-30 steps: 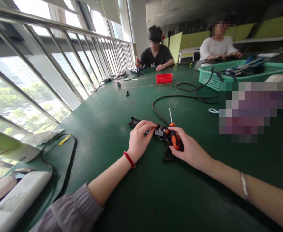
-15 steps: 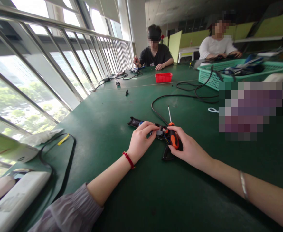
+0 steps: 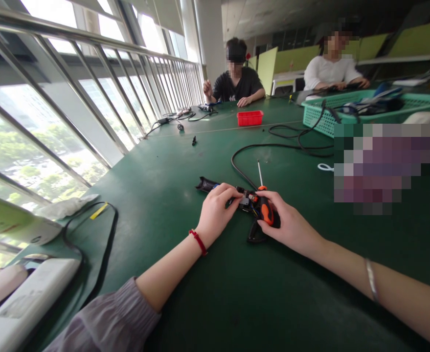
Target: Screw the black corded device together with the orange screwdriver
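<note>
A black corded hand device (image 3: 204, 184) lies on the green table with its casing open, and wires and small parts show inside. My left hand (image 3: 218, 208) is closed over its middle, thumb and fingertips pinched at the inner parts. What exactly sits between those fingertips is too small to make out. An orange-and-black screwdriver (image 3: 266, 213) is in my right hand (image 3: 286, 220), its shaft pointing away from me and no screw touched by its tip. The fingers of that hand rest against the device's right end, close to a black handle-like piece (image 3: 256, 232).
A black cable (image 3: 237, 159) loops toward a green basket (image 3: 315, 120) at right. Farther off stand a red tray (image 3: 250, 118) and two people at the table. A white power strip (image 3: 34, 303), green bottle (image 3: 12, 222) and black strap (image 3: 108, 254) lie at left, beside the railing.
Both hands keep nearly the same pose on the device and screwdriver. The whole view has shifted slightly. Across the table, the co-worker's raised hand has moved up a little.
</note>
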`<move>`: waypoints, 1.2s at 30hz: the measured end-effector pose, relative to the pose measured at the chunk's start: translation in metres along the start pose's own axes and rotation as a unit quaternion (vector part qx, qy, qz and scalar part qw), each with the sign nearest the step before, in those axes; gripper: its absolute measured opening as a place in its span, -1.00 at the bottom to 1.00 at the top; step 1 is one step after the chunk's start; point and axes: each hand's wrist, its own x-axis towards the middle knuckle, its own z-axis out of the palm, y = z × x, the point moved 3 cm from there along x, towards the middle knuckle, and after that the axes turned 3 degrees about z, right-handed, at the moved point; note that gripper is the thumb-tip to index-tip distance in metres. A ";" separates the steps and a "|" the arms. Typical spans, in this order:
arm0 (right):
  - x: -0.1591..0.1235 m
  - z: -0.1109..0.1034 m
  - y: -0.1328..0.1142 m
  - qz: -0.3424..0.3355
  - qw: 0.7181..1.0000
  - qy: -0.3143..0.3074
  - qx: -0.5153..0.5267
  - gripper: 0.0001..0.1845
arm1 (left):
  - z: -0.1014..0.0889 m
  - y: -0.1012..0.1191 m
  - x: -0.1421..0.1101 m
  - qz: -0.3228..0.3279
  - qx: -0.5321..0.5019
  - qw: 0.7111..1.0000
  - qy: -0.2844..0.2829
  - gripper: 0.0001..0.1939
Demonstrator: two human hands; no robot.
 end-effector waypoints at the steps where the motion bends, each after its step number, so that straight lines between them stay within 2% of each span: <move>1: 0.000 0.000 0.001 0.001 1.000 -0.006 0.011 -0.38 | 0.000 -0.002 0.001 -0.011 -0.010 1.000 0.002 -0.91; 8: 0.001 0.005 0.003 -0.010 0.998 -0.044 0.049 -0.30 | -0.005 -0.017 0.003 -0.031 -0.047 0.998 0.005 -0.91; 16: 0.001 0.004 0.001 0.003 0.999 -0.044 0.029 -0.30 | -0.009 -0.010 0.001 -0.014 -0.033 0.997 0.065 -0.93; 19: 0.001 0.004 0.001 0.002 0.999 -0.044 0.018 -0.30 | -0.008 -0.007 0.000 0.023 0.007 0.999 0.036 -0.91; 24: 0.000 0.005 0.001 -0.006 0.999 -0.040 0.014 -0.32 | -0.005 0.002 -0.003 0.124 0.088 0.988 -0.016 -0.81; 29: -0.002 0.004 -0.002 -0.006 0.999 -0.037 0.025 -0.31 | -0.004 0.007 -0.003 0.149 0.124 0.980 -0.043 -0.83; 32: -0.002 0.002 -0.001 0.007 0.999 0.005 0.041 -0.35 | -0.006 0.004 -0.002 0.158 0.128 0.979 -0.035 -0.82; 36: -0.001 -0.003 0.004 0.006 0.982 0.116 0.147 -0.46 | -0.008 -0.004 -0.001 0.140 0.123 0.982 -0.019 -0.80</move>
